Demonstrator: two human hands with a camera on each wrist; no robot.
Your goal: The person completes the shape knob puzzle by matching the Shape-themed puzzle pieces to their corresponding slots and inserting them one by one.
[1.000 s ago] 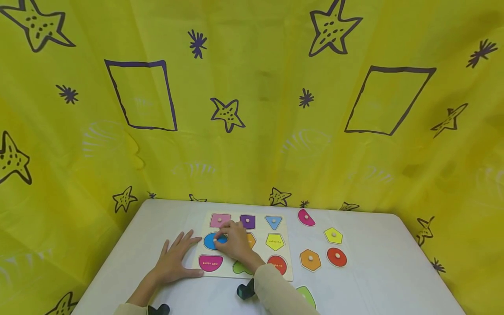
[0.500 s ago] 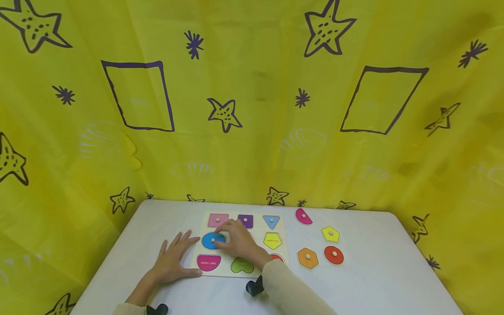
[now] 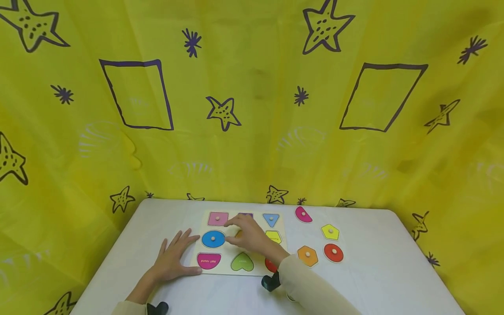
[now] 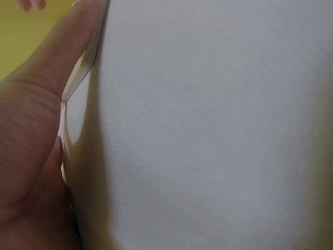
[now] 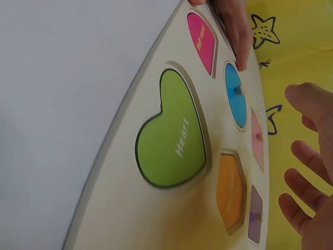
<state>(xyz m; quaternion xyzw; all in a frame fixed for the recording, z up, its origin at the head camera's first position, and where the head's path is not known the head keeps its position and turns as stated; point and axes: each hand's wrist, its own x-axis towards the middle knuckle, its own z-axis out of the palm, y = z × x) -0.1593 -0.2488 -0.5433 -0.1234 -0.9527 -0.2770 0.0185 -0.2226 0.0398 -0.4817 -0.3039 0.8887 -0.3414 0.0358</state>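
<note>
A cream shape puzzle board point(image 3: 224, 274) lies on the white table. The blue oval piece point(image 3: 213, 239), pink rectangle piece point(image 3: 218, 218), purple square and light-blue triangle piece point(image 3: 271, 219) sit in its recesses. Bare recesses show a green heart point(image 5: 174, 135), magenta half round point(image 3: 208, 261), orange hexagon point(image 5: 229, 192) and yellow pentagon. My left hand point(image 3: 172, 259) lies spread at the board's left edge, its thumb point(image 4: 57, 52) against the rim. Just right of the oval, my right hand point(image 3: 252, 236) hovers over the board, thumb and fingers apart, holding nothing.
Loose knobbed pieces lie right of the board: a magenta half round point(image 3: 303, 215), yellow pentagon point(image 3: 330, 232), orange hexagon point(image 3: 307, 256) and red circle point(image 3: 333, 253). My right sleeve point(image 3: 311, 284) nearly covers another piece. A yellow curtain point(image 3: 252, 166) hangs behind the table.
My right hand has let go of the blue oval's knob and moved to the right, uncovering the oval and the heart recess. The left hand stays at the board's edge.
</note>
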